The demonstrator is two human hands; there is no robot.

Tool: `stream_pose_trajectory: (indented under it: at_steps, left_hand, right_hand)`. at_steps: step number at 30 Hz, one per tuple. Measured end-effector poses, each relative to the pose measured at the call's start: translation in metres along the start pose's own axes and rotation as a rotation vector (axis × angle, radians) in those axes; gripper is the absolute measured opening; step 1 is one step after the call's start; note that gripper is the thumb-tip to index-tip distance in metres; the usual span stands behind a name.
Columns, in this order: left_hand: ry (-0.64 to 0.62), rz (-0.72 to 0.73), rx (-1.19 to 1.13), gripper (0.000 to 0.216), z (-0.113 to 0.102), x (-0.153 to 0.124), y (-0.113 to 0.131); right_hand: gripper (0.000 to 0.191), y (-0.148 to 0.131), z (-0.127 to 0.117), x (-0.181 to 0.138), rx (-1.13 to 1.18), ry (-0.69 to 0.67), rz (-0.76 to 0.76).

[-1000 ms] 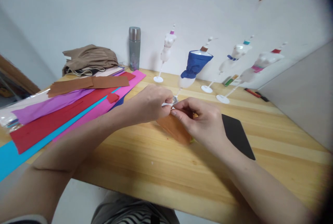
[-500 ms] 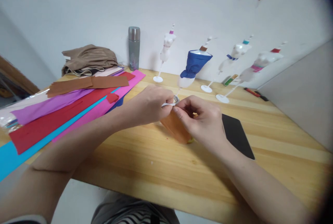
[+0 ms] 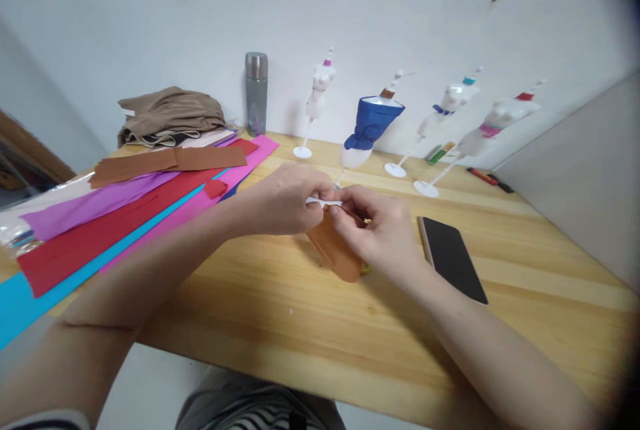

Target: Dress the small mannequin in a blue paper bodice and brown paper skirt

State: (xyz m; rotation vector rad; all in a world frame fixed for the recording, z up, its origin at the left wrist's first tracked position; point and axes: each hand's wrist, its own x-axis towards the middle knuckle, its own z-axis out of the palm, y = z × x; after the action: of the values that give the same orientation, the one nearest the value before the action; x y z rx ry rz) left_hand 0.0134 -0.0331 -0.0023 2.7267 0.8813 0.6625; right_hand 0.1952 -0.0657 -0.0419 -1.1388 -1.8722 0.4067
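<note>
The left hand [image 3: 287,200] and right hand [image 3: 383,225] are bare. A pale band edges the left sleeve [image 3: 47,419]. Nearest, dark grey clothing [image 3: 213,398] meets black-and-white stripes [image 3: 263,413].

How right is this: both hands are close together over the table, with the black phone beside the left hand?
Almost: the head view shows the black phone beside the right hand, not the left hand. Both hands are close together over the table.

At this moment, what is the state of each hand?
Left hand: closed, holding a white strip.
Right hand: closed, pinching the orange cloth.
</note>
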Motion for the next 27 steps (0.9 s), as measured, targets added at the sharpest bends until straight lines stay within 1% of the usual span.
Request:
stream_pose_trajectory:
  at_steps: [2, 3, 7, 8, 9, 12, 15, 18, 20, 22, 27]
  left_hand:
    - [0.013, -0.032, -0.016, 0.020, 0.000, 0.001, -0.001]
    - [0.039, -0.050, -0.012, 0.022, 0.000, 0.002, -0.002]
    - [0.199, -0.102, 0.011, 0.029, -0.004, 0.004, -0.009]
    - [0.203, -0.110, -0.007, 0.029, -0.005, 0.005, -0.011]
    - [0.174, -0.115, -0.044, 0.028, -0.007, 0.005, -0.012]
    - [0.031, -0.131, -0.150, 0.023, -0.008, 0.005, -0.015]
    - [-0.033, -0.151, -0.166, 0.023, -0.003, 0.006, -0.016]
    - [-0.017, -0.142, -0.207, 0.024, 0.003, 0.007, -0.016]
    - [0.038, -0.107, -0.222, 0.023, 0.006, 0.007, -0.016]
    - [0.089, -0.077, -0.207, 0.021, 0.008, 0.007, -0.017]
    - [0.149, -0.044, -0.131, 0.018, 0.014, 0.006, -0.020]
  right_hand:
    - [0.008, 0.001, 0.000, 0.001, 0.013, 0.011, 0.030]
    - [0.007, 0.001, 0.000, 0.001, 0.026, 0.008, 0.050]
    - [0.007, 0.004, 0.001, 0.002, 0.089, -0.017, 0.135]
    - [0.008, 0.005, 0.001, 0.003, 0.109, -0.022, 0.146]
    - [0.010, 0.006, 0.001, 0.004, 0.130, -0.027, 0.150]
    - [0.014, 0.007, 0.000, 0.006, 0.183, -0.042, 0.156]
    - [0.014, 0.007, -0.003, 0.008, 0.211, -0.042, 0.167]
    - [0.013, 0.007, -0.006, 0.009, 0.226, -0.023, 0.164]
    - [0.015, 0.006, -0.007, 0.008, 0.216, -0.013, 0.167]
    - [0.015, 0.005, -0.007, 0.006, 0.194, -0.007, 0.174]
    - [0.017, 0.003, -0.003, 0.002, 0.171, 0.016, 0.164]
